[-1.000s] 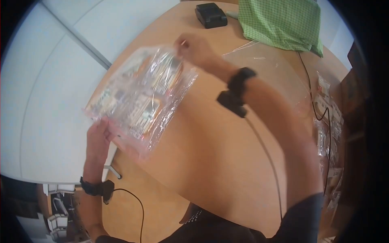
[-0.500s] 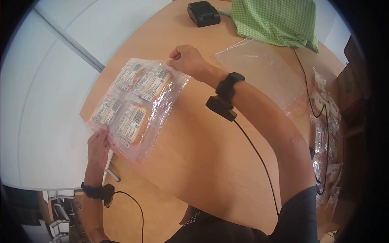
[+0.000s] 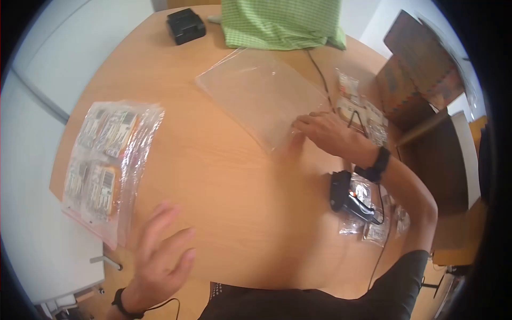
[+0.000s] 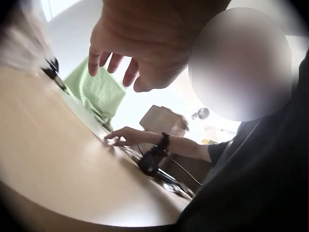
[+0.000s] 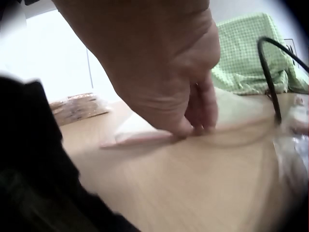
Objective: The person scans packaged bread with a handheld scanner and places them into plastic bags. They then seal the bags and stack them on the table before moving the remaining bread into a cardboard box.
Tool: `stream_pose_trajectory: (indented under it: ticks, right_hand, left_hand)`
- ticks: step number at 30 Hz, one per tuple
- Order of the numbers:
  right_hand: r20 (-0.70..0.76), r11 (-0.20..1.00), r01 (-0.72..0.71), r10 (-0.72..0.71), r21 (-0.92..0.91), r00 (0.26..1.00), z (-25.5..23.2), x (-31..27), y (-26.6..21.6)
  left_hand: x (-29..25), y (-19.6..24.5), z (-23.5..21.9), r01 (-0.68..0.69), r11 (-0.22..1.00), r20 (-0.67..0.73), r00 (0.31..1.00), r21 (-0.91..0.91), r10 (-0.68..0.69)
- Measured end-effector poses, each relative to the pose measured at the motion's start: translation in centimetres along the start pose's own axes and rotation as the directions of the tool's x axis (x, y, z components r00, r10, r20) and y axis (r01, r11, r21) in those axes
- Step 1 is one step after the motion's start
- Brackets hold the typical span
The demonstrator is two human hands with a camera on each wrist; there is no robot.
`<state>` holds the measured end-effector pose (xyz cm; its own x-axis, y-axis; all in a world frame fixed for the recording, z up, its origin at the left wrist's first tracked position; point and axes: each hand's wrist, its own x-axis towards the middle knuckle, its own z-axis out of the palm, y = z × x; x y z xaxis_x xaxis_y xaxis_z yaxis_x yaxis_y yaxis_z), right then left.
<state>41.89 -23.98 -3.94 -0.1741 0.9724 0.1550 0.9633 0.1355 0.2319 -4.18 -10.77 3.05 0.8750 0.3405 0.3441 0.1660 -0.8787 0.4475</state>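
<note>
My left hand (image 3: 162, 256) hangs over the table's near left side with fingers spread and nothing in them. Just beyond it lies a clear zip bag (image 3: 140, 149) filled with several labelled food packs in two rows. Farther right, my right hand (image 3: 333, 136) reaches to the near right edge of an empty clear plastic bag (image 3: 256, 88), flat on the table. In the right wrist view, the thumb and fingertips of the right hand (image 5: 169, 82) come together at that bag's pinkish edge.
Loose small packs (image 3: 376, 232) lie along the table's right side, with a black cable running over them. A cardboard box (image 3: 421, 80) stands beyond. At the back are a green checked cloth (image 3: 282, 24) and a black device (image 3: 185, 25).
Both hands have let go of the filled bag, which now lies on the left of the table. My right hand has moved right to the empty bag; the left has drawn back toward me.
</note>
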Motion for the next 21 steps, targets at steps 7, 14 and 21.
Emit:
stream_pose_trajectory:
  ticks: [7,14,21]
  right_hand:
    - [-0.057,0.995,-0.053,0.048,-0.089,0.997,-0.7,0.0,-1.3]
    - [-0.228,0.998,-0.005,-0.01,-0.065,0.974,-5.6,-1.1,-8.8]
    - [-0.242,0.98,-0.009,0.059,0.201,0.968,-13.9,-9.0,-13.6]
  left_hand:
    - [11.8,2.8,7.8,-0.114,0.958,-0.037,0.993,-0.264,0.108]
    - [21.1,1.7,11.1,-0.059,0.953,0.095,0.991,-0.297,0.091]
    - [14.1,2.4,14.0,-0.276,0.961,0.577,0.785,0.002,0.224]
